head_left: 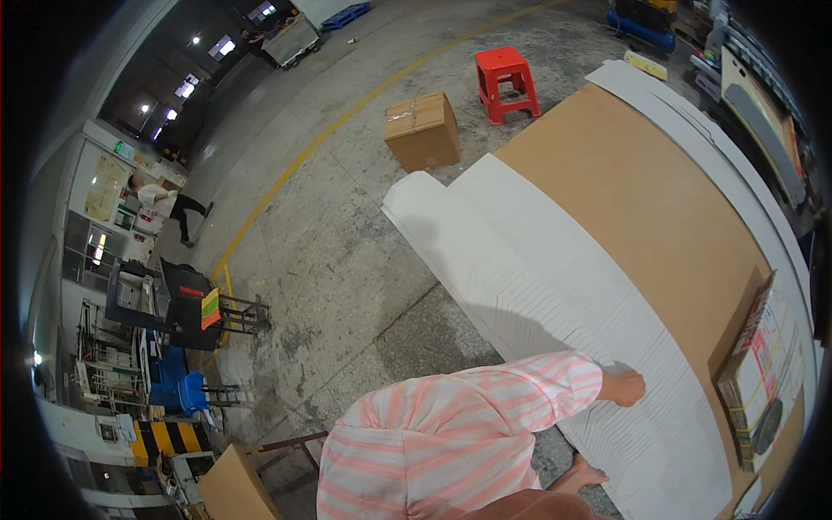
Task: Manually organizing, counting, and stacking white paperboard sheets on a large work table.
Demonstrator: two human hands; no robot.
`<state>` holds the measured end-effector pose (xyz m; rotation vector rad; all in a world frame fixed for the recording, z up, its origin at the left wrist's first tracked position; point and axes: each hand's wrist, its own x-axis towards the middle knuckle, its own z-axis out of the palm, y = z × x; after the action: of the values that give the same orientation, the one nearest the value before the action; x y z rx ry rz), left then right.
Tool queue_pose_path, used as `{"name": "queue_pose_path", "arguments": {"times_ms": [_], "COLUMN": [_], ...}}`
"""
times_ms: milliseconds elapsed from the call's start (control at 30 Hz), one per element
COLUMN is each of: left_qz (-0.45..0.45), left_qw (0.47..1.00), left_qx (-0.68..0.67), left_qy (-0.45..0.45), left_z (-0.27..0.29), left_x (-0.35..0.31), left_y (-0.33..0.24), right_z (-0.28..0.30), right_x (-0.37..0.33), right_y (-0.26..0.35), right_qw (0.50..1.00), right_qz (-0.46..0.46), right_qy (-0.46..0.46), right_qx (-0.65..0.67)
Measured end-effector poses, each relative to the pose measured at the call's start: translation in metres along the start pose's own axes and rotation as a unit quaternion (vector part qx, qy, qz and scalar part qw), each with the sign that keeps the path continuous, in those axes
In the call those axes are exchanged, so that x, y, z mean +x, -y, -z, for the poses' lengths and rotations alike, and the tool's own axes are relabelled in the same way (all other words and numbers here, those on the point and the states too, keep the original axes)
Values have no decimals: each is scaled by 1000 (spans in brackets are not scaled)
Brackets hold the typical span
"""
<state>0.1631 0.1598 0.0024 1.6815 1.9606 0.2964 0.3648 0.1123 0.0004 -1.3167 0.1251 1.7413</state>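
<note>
A fanned stack of large white sheets (555,269) lies over brown board, its many edges showing as fine lines. My left hand (624,387), at the end of a pink-and-white striped sleeve, rests on these sheets with its fingers curled in; whether a sheet is pinched there is hidden. Closer to me, my right hand (583,474) is at the near-left edge of the stack. Its thumb stands apart from the fingers, which reach onto the white paper. Part of the right arm is covered by my clothing and a brown shape at the lower edge.
Large brown board (641,165) extends beyond the sheets, with a strapped bundle of printed pieces (758,373) on its right. A taped carton (422,130) and a red stool (505,84) stand on the floor. Another person (165,199) walks at far left, near machinery.
</note>
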Motion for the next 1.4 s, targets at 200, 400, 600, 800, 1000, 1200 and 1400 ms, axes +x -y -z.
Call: {"name": "queue_pose_path", "arguments": {"times_ms": [200, 400, 600, 800, 1000, 1200, 1400], "left_qz": [-11, -34, -13, -11, -6, -69, -103], "left_qw": [998, 995, 999, 999, 995, 997, 994], "left_qx": [-37, -19, -33, -32, -25, -17, 6], "left_qy": [-59, -89, -37, -39, -101, -44, -21], "left_z": [-8, -20, 7, 14, -1, -13, 1], "left_x": [-3, 0, -15, -26, -33, -16, -15], "left_y": [2, 12, 3, 12, 22, 30, 93], "right_z": [3, 7, 8, -12, -12, -8, 2], "right_x": [-2, -3, -22, -32, -52, -60, -17], "right_y": [0, -3, -17, -28, -36, -34, -54], "right_qw": [1000, 999, 998, 999, 998, 995, 982], "right_qz": [-11, -14, -34, -23, -49, -51, -75], "right_qy": [18, 34, 26, 16, -5, 74, 138], "right_qx": [-15, 2, 40, 34, 31, 52, 108]}}
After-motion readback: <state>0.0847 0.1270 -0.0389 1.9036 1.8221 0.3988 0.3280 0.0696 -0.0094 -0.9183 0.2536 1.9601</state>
